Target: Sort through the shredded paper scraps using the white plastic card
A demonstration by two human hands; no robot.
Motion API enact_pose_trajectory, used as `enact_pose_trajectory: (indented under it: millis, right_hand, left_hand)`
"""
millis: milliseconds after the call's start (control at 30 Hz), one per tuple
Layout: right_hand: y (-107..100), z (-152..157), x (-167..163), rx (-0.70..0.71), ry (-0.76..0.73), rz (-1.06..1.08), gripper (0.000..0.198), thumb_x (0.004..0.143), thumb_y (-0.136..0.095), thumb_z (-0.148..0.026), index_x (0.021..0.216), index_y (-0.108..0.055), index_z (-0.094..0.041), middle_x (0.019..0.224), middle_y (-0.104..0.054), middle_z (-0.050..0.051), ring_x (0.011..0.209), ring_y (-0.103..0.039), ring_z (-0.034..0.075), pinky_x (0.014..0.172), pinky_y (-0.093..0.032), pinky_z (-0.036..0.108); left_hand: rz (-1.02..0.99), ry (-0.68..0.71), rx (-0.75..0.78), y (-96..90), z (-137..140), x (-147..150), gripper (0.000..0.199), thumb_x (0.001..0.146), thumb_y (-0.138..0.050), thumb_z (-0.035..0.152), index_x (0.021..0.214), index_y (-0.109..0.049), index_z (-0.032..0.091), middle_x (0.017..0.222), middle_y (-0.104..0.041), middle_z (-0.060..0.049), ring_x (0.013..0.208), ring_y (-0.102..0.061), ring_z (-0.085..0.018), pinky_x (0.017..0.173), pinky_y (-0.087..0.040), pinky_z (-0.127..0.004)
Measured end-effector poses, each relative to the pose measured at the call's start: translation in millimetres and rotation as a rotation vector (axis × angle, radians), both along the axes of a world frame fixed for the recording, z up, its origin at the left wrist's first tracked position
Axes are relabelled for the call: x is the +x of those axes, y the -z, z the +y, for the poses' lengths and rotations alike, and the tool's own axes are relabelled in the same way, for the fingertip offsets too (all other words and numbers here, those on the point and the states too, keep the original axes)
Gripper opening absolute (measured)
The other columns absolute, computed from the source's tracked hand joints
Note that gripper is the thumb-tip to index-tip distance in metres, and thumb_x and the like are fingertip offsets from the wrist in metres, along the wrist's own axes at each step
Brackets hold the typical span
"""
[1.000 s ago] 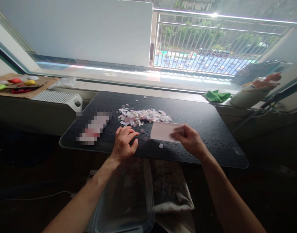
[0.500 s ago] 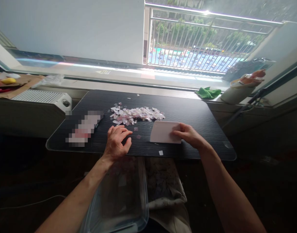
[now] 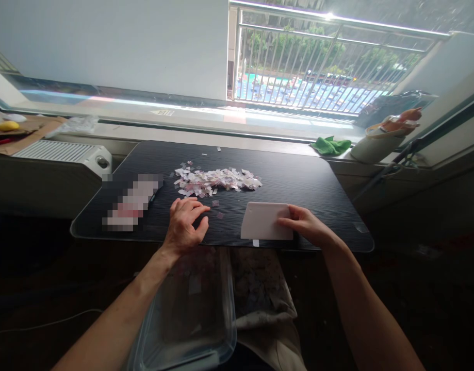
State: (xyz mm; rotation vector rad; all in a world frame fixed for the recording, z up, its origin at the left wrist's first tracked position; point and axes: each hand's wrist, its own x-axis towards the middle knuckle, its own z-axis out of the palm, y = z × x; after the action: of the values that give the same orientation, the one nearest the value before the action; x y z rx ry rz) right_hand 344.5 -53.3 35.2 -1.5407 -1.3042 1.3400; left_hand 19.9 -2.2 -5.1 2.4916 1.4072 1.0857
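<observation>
My right hand (image 3: 308,224) pinches the right end of a flat white scraper-like plate (image 3: 264,221), whose lower edge is at the table's front. Just below that edge lies a small white paper scrap (image 3: 256,242). My left hand (image 3: 187,221) rests on the black table (image 3: 294,170) with its fingers apart, holding nothing. Beyond both hands is a loose heap of white and pinkish paper scraps (image 3: 217,180). A couple of see-through bits (image 3: 220,215) lie to the right of my left fingers.
A clear plastic bin (image 3: 232,309) stands below the table's front edge. On the table's left lies a blurred-out object (image 3: 134,201). A green cloth (image 3: 331,146) and a pale container (image 3: 378,146) stand on the sill; a white radiator (image 3: 66,153) is at left.
My right hand has drawn the white plate toward the table's front edge, nearer the small scrap. My left hand has stayed almost still.
</observation>
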Motion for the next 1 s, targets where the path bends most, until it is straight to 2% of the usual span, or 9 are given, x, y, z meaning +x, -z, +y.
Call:
enact_pose_trajectory:
  millis: [200,367,467,567,667,767,900,1000]
  right_hand:
    - [7,-6,7,0.007,-0.015,0.039,0.029,0.071,-0.078,-0.039,0.089,-0.07,-0.018,0.088,-0.074,0.002,0.078,-0.066,0.018,0.071,-0.053,0.028]
    - [-10,-17,3,-0.009,0.03,0.006,0.029,0.064,-0.081,-0.039,0.08,-0.069,-0.018,0.078,-0.073,0.001,0.07,-0.067,0.018,0.067,-0.054,0.03]
    - [-22,-27,0,0.025,0.002,-0.044,0.024,0.065,-0.081,-0.037,0.075,-0.068,-0.019,0.076,-0.073,0.002,0.072,-0.068,0.019,0.07,-0.056,0.032]
    - [-24,-27,-7,0.069,-0.014,-0.037,0.022,0.066,-0.08,-0.037,0.073,-0.068,-0.02,0.074,-0.074,0.003,0.071,-0.069,0.02,0.071,-0.057,0.033]
    - [-13,-10,-23,0.153,0.103,0.031,0.023,0.067,-0.078,-0.037,0.079,-0.068,-0.02,0.077,-0.074,0.003,0.072,-0.07,0.019,0.071,-0.057,0.033]
    - [6,22,-44,0.232,0.22,0.062,0.028,0.067,-0.075,-0.036,0.089,-0.068,-0.019,0.082,-0.073,0.003,0.072,-0.068,0.019,0.07,-0.056,0.033]
    - [22,58,-69,0.248,0.28,0.005,0.028,0.067,-0.071,-0.035,0.089,-0.065,-0.019,0.081,-0.07,0.002,0.073,-0.066,0.019,0.07,-0.055,0.034]
    - [23,64,-84,0.217,0.245,0.007,0.026,0.064,-0.07,-0.034,0.085,-0.065,-0.019,0.077,-0.07,0.001,0.07,-0.065,0.019,0.066,-0.054,0.032]
  left_hand:
    - [0.003,0.0,0.013,0.1,0,0,0.022,0.084,-0.051,0.029,0.092,-0.07,0.022,0.096,-0.069,-0.007,0.109,-0.06,-0.029,0.107,-0.035,-0.053]
    - [-0.003,-0.008,-0.009,0.0,0,1,0.021,0.083,-0.052,0.029,0.093,-0.07,0.023,0.094,-0.069,-0.006,0.108,-0.06,-0.028,0.108,-0.035,-0.053]
    - [-0.009,-0.018,-0.008,0.1,0,1,0.021,0.083,-0.052,0.028,0.093,-0.07,0.023,0.093,-0.069,-0.005,0.109,-0.06,-0.028,0.108,-0.036,-0.052]
    - [-0.031,-0.038,-0.006,0.4,-1,1,0.021,0.083,-0.052,0.027,0.095,-0.07,0.023,0.095,-0.069,-0.006,0.11,-0.06,-0.028,0.108,-0.035,-0.053]
    - [-0.08,-0.078,-0.004,0.5,-1,1,0.024,0.083,-0.05,0.024,0.099,-0.068,0.022,0.097,-0.07,-0.006,0.11,-0.06,-0.028,0.107,-0.038,-0.051]
    - [-0.139,-0.102,0.001,0.2,1,0,0.026,0.083,-0.049,0.02,0.103,-0.066,0.02,0.095,-0.071,-0.006,0.107,-0.06,-0.026,0.103,-0.042,-0.048]
    - [-0.249,-0.134,0.003,-0.8,2,-2,0.027,0.085,-0.047,0.019,0.106,-0.064,0.019,0.089,-0.069,-0.006,0.101,-0.061,-0.024,0.099,-0.047,-0.043]
    - [-0.34,-0.161,-0.036,-1.3,2,-4,0.027,0.087,-0.047,0.02,0.108,-0.063,0.018,0.089,-0.068,-0.005,0.1,-0.061,-0.022,0.098,-0.049,-0.04]
